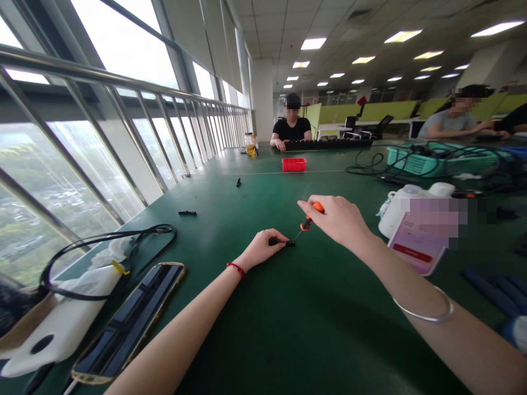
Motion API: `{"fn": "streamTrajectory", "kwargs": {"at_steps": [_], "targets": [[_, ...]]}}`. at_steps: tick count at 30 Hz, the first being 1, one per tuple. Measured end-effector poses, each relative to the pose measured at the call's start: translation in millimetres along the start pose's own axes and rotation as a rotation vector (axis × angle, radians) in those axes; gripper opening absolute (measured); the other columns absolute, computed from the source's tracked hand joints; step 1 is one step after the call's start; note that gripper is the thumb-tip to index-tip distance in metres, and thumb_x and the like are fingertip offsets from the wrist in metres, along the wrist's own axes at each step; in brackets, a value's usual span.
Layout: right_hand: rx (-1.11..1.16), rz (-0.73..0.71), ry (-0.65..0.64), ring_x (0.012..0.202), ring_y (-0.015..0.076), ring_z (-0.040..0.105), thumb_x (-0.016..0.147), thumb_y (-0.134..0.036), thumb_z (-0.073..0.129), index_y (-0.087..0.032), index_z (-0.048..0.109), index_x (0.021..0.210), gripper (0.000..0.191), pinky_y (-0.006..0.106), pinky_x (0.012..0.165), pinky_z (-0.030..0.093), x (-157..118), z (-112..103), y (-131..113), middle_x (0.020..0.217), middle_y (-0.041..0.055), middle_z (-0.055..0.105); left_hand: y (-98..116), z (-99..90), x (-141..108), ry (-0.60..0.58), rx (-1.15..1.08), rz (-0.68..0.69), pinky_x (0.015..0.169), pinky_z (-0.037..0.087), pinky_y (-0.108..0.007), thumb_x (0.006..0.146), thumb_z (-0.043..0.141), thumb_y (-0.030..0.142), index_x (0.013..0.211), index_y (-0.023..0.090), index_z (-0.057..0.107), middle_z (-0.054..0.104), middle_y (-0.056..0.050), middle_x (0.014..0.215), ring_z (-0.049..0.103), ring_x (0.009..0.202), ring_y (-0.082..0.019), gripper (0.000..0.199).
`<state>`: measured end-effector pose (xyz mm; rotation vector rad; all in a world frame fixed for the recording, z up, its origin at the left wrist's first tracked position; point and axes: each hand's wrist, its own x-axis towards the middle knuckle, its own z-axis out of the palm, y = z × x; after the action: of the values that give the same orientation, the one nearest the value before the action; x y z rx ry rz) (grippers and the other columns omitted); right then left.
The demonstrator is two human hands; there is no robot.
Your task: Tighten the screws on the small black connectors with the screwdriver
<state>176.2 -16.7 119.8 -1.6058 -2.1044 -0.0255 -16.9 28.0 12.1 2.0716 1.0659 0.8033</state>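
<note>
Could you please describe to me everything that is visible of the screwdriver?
The screwdriver has an orange and black handle, plastic by its look, and a thin, metallic-looking shaft. It is tilted above the green table, handle up and to the right, tip down and to the left. The right grip is closed around the upper handle, hiding part of it. The tip meets or nearly meets a small black piece; its shape is too small to tell.

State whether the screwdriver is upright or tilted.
Tilted: the screwdriver slants down and leftward from the right hand toward the small black piece at the left hand's fingertips.
</note>
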Motion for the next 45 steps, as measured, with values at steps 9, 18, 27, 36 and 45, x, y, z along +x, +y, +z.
{"fn": "streamTrajectory", "kwargs": {"at_steps": [9, 18, 27, 36, 45], "targets": [[-0.007, 0.0, 0.051, 0.049, 0.0142, 0.049, 0.084, -0.047, 0.035, -0.023, 0.055, 0.075, 0.033, 0.023, 0.046, 0.024, -0.3, 0.4, -0.1, 0.057, -0.0002, 0.057, -2.3, 0.2, -0.5, -0.007, -0.012, 0.017, 0.081, 0.05, -0.029, 0.078, 0.058, 0.021, 0.087, 0.013, 0.067, 0.068, -0.007, 0.092, 0.062, 0.083, -0.016, 0.015], [0.01, -0.007, 0.054, 0.051, 0.0144, 0.051, 0.082, -0.045, 0.04, -0.023, 0.054, 0.085, 0.026, 0.023, 0.046, 0.027, 0.1, 0.9, -0.1, 0.061, -0.0008, 0.059, -2.2, 0.3, 0.5, 0.001, -0.01, 0.006, 0.082, 0.05, -0.03, 0.077, 0.059, 0.021, 0.087, 0.013, 0.068, 0.068, -0.007, 0.092, 0.062, 0.083, -0.016, 0.015], [0.025, -0.009, 0.057, 0.052, 0.0147, 0.052, 0.08, -0.046, 0.044, -0.024, 0.052, 0.093, 0.027, 0.023, 0.046, 0.026, 0.0, 2.5, 0.0, 0.064, -0.0018, 0.061, 1.8, -0.2, -0.4, 0.002, -0.005, -0.005, 0.08, 0.051, -0.029, 0.077, 0.059, 0.021, 0.085, 0.014, 0.068, 0.068, -0.006, 0.09, 0.062, 0.082, -0.016, 0.014], [0.026, -0.042, 0.085, 0.052, 0.0144, 0.051, 0.076, -0.043, 0.048, -0.024, 0.052, 0.095, 0.027, 0.022, 0.046, 0.026, -0.6, 4.5, -1.2, 0.065, -0.0021, 0.06, 1.6, -0.3, -0.6, -0.002, 0.001, -0.004, 0.081, 0.05, -0.029, 0.077, 0.058, 0.02, 0.086, 0.013, 0.068, 0.068, -0.007, 0.091, 0.062, 0.083, -0.016, 0.015], [0.05, -0.022, 0.053, 0.052, 0.0147, 0.051, 0.075, -0.04, 0.049, -0.024, 0.052, 0.097, 0.028, 0.023, 0.047, 0.028, -0.4, 2.2, -1.3, 0.062, -0.0031, 0.06, 1.6, -0.3, -1.2, -0.012, -0.01, -0.014, 0.081, 0.05, -0.03, 0.078, 0.057, 0.018, 0.087, 0.012, 0.067, 0.068, -0.008, 0.092, 0.062, 0.083, -0.016, 0.015]]}}
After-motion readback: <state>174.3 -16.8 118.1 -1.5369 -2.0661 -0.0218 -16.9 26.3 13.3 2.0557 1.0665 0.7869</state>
